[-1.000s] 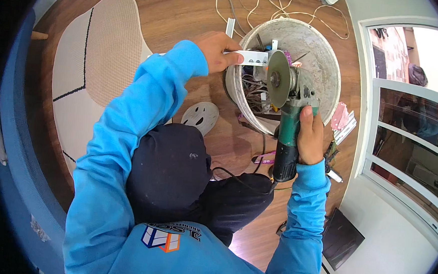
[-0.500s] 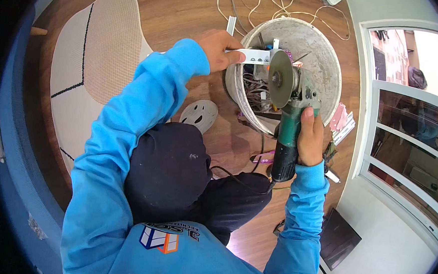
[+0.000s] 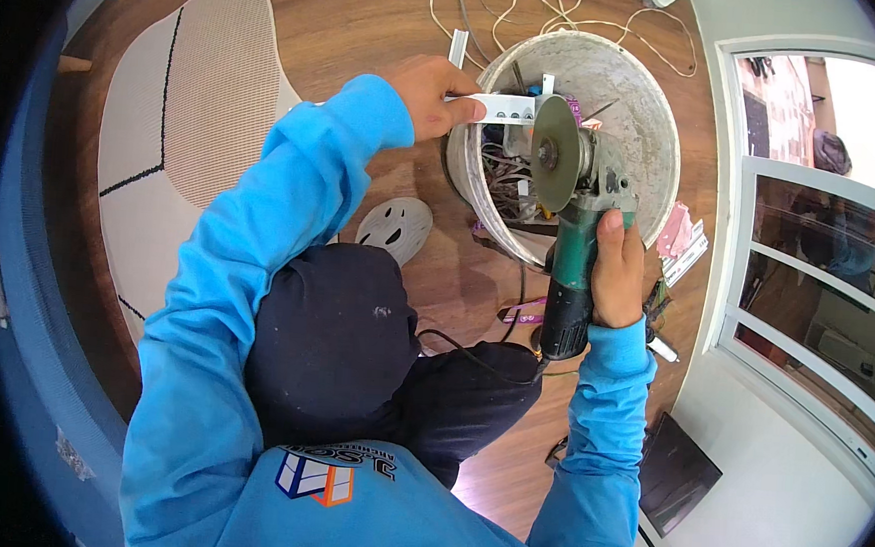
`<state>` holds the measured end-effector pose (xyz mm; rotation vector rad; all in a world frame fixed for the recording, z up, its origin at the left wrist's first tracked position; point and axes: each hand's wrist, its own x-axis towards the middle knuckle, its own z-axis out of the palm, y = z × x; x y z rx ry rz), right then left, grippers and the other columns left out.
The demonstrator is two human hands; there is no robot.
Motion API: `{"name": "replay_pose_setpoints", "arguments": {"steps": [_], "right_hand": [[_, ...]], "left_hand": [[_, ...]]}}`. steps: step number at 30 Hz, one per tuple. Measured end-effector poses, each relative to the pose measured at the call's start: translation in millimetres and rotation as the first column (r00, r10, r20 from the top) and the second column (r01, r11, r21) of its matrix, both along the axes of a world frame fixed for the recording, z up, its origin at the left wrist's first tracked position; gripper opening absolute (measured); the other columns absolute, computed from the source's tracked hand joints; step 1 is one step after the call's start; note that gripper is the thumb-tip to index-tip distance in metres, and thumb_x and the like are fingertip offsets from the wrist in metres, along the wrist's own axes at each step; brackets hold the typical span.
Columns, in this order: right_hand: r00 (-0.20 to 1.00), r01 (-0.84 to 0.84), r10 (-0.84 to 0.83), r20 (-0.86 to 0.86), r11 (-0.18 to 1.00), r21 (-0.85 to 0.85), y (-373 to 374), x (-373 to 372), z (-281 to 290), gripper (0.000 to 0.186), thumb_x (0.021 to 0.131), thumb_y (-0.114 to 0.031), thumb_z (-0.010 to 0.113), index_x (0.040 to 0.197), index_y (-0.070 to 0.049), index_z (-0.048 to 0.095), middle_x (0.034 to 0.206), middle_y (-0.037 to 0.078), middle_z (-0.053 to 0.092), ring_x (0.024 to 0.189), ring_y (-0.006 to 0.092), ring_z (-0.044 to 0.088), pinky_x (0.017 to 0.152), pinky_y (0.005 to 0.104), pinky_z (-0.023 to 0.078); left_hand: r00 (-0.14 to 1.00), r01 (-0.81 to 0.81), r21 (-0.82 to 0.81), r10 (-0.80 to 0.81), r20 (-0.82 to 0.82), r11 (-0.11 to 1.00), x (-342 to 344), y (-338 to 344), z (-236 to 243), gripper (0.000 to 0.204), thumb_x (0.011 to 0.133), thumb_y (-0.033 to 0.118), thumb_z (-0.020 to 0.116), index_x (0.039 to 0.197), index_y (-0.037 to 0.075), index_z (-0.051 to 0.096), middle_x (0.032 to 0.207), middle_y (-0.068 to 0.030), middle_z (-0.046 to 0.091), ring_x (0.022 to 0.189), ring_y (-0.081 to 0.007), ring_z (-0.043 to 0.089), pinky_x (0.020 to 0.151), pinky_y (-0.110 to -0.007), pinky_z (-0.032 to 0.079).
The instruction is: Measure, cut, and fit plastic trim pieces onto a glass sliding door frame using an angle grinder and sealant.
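My right hand is wrapped round the green and black body of an angle grinder. The grinder's flat round disc stands on edge over the bucket, at the right end of a white strip with holes. My left hand is closed on the strip's other end, thumb on top, at the bucket's left rim. Whether disc and strip touch, I cannot tell. Below them, the big whitish bucket holds cables and scraps. The grinder's black cord runs past my knee.
A patterned rug lies on the wood floor at left, beside a blue piece of furniture. Pale cables trail behind the bucket. White strip pieces and a white tube lie to its right, near a white-framed glass door.
The whole view has shifted very slightly. My hands, the grinder and the white strip keep nearly the same places relative to one another.
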<state>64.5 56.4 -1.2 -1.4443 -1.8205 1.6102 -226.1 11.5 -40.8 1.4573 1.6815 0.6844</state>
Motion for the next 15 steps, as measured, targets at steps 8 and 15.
{"name": "replay_pose_setpoints", "arguments": {"steps": [8, 15], "right_hand": [[1.000, -0.021, 0.021, 0.023, 1.000, 0.004, 2.3, 2.4, -2.6, 0.055, 0.091, -0.048, 0.045, 0.109, 0.004, 0.050, 0.087, 0.010, 0.060, 0.072, 0.0136, 0.055, 0.064, 0.0272, 0.046], [1.000, -0.022, 0.022, 0.005, 1.000, -0.008, 1.1, -2.2, 1.6, 0.056, 0.091, -0.048, 0.046, 0.111, 0.004, 0.050, 0.088, 0.010, 0.060, 0.072, 0.0132, 0.055, 0.064, 0.0267, 0.046]], "left_hand": [[1.000, 0.010, 0.037, -0.010, -0.001, 0.999, -0.2, 1.2, -4.8, 0.029, 0.088, 0.028, 0.055, 0.104, 0.005, 0.065, 0.071, -0.0126, 0.063, 0.062, -0.0214, 0.055, 0.060, -0.037, 0.043], [1.000, 0.006, 0.032, -0.006, 0.017, 0.999, -1.6, 0.5, -9.5, 0.029, 0.089, 0.028, 0.055, 0.104, 0.005, 0.065, 0.067, -0.0115, 0.060, 0.061, -0.0193, 0.053, 0.060, -0.035, 0.043]]}}
